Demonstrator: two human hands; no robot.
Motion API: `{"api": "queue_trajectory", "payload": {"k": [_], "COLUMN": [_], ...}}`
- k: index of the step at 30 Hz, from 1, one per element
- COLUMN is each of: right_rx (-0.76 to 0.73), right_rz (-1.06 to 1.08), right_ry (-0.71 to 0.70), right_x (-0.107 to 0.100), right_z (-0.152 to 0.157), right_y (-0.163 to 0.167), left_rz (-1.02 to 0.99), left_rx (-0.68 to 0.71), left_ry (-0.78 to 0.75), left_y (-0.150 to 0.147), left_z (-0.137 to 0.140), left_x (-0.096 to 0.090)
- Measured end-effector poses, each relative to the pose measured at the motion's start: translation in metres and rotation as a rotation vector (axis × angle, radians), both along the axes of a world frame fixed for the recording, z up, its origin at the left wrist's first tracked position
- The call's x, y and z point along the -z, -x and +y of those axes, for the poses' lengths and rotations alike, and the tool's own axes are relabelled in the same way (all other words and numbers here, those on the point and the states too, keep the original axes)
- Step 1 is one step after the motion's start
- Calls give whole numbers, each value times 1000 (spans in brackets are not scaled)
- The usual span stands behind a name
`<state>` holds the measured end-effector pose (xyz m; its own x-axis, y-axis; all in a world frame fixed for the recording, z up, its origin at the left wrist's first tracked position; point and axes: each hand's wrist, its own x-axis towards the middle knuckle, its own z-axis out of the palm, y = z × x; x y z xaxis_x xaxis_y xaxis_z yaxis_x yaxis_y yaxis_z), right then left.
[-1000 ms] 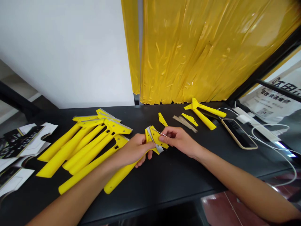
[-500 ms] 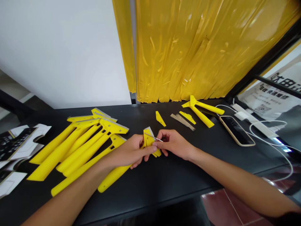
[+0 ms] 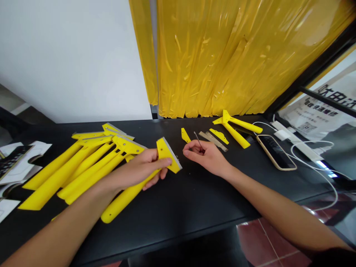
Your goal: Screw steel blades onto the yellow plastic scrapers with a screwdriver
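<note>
My left hand (image 3: 141, 168) is wrapped round a yellow scraper (image 3: 168, 154), its thumb lying on the flat head. A thin metal blade edge faces up and right, while the handle extends down-left beneath my wrist. To its right and apart from it, my right hand (image 3: 207, 155) is closed with curled fingers round a thin metal rod (image 3: 197, 137), whose tip points up and left. The part inside the fingers is hidden. Tiny metal pieces (image 3: 177, 158) show beside the blade, too small to make out. Several yellow scrapers (image 3: 91, 159) lie piled left of my left hand.
Beyond my right hand lie yellow plates (image 3: 219, 136), bare metal blades (image 3: 214, 141) and bladeless yellow handles (image 3: 236, 129). A phone (image 3: 276, 152), white cable (image 3: 313, 144) and power strip (image 3: 303, 142) are at right. Printed cardboard (image 3: 27, 163) lies left. Yellow plastic sheeting (image 3: 205, 59) hangs behind the black table (image 3: 194, 215).
My hands have parted. The scraper has turned in my left hand so its full head shows, and the right hand has drawn the rod away from it, tip now upward. The view shifted slightly.
</note>
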<state>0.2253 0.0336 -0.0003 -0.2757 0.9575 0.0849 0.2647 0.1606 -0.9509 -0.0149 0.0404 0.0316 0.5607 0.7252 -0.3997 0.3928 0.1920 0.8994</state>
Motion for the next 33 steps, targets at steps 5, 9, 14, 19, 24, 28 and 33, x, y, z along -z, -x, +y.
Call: {"api": "queue_trajectory", "payload": {"k": [5, 9, 14, 19, 24, 28, 33], "right_rx": [-137, -208, -220, -280, -325, -257, -121], "right_rz": [-350, -444, -475, -509, -499, -403, -275], "right_ry": [-253, -332, -375, -395, -393, -404, -416], "right_x": [10, 15, 21, 21, 21, 21, 8], "right_z": [10, 9, 6, 8, 12, 11, 7], "right_y": [-8, -5, 0, -1, -5, -3, 4], "left_rz": [44, 60, 43, -1, -31, -48, -32], "left_rx": [-109, -135, -130, -130, -131, -137, -163], "left_ry": [-28, -34, -38, 5, 41, 53, 49], "left_y": [10, 7, 4, 4, 6, 8, 7], "left_z": [11, 12, 9, 9, 10, 11, 13], "left_x": [0, 4, 1, -3, -3, 0, 4]}}
